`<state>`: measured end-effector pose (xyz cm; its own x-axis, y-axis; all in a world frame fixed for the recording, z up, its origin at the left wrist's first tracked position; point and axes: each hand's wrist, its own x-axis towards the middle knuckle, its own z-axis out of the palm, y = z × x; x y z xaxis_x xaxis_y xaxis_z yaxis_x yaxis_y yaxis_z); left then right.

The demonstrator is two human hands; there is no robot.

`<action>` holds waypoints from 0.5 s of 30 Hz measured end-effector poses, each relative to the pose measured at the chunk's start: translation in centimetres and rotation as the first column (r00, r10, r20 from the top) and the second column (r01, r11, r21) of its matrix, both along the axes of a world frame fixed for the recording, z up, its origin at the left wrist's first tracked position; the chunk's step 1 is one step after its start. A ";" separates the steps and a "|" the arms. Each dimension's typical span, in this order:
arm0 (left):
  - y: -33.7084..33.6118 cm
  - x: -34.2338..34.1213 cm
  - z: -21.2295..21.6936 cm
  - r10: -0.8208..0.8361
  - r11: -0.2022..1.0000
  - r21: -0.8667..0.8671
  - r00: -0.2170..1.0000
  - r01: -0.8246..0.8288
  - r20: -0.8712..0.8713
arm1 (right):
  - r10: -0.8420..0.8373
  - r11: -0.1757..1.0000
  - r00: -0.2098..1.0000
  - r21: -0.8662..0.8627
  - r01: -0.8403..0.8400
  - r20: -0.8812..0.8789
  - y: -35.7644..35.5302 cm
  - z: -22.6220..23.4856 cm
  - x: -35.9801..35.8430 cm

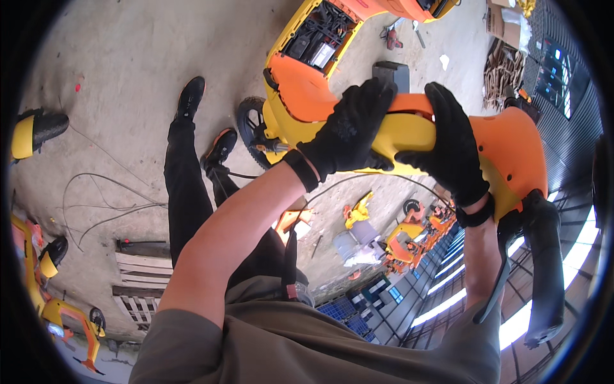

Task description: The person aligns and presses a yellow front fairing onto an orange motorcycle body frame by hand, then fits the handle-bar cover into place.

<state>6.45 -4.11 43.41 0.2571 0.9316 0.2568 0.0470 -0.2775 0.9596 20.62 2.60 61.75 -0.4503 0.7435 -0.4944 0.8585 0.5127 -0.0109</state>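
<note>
An orange and yellow electric scooter stands in front of me, its body running from the upper middle to the handlebar on the right. My left hand, in a black glove, is closed round the narrow middle of the scooter's body. To its right, my right hand, also gloved in black, grips the same part, with its thumb on the yellow side and its fingers over the orange strip. The palms and the undersides of the fingers are hidden. A black handlebar grip with a brake lever hangs beside my right forearm.
Wiring shows in the scooter's uncovered compartment. A black wheel is near my shoes. A dark box and a red power tool lie beyond. Loose cable and a wooden pallet are at left; several more scooters stand around.
</note>
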 end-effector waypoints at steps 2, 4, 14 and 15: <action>0.6 0.2 0.5 0.004 1.000 -0.008 1.000 -0.004 -0.004 | -0.001 1.000 1.000 -0.010 0.001 0.000 0.0 -0.2 0.0; 0.7 0.8 0.2 0.023 1.000 -0.003 0.999 -0.023 -0.025 | -0.009 1.000 1.000 -0.002 0.009 0.009 -0.1 -0.3 -0.3; 1.3 0.4 1.1 -0.009 1.000 -0.008 1.000 0.009 0.016 | 0.025 1.000 0.999 0.016 -0.026 0.033 -0.1 -0.3 -0.4; 1.3 0.4 1.1 -0.009 1.000 -0.010 1.000 0.009 0.018 | 0.041 0.999 0.999 0.027 -0.042 0.031 0.0 -0.5 -0.6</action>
<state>6.85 -2.81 44.54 0.2613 0.9317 0.2524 0.0272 -0.2685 0.9629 20.03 2.62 61.29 -0.4663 0.7381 -0.4877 0.8360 0.5479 0.0299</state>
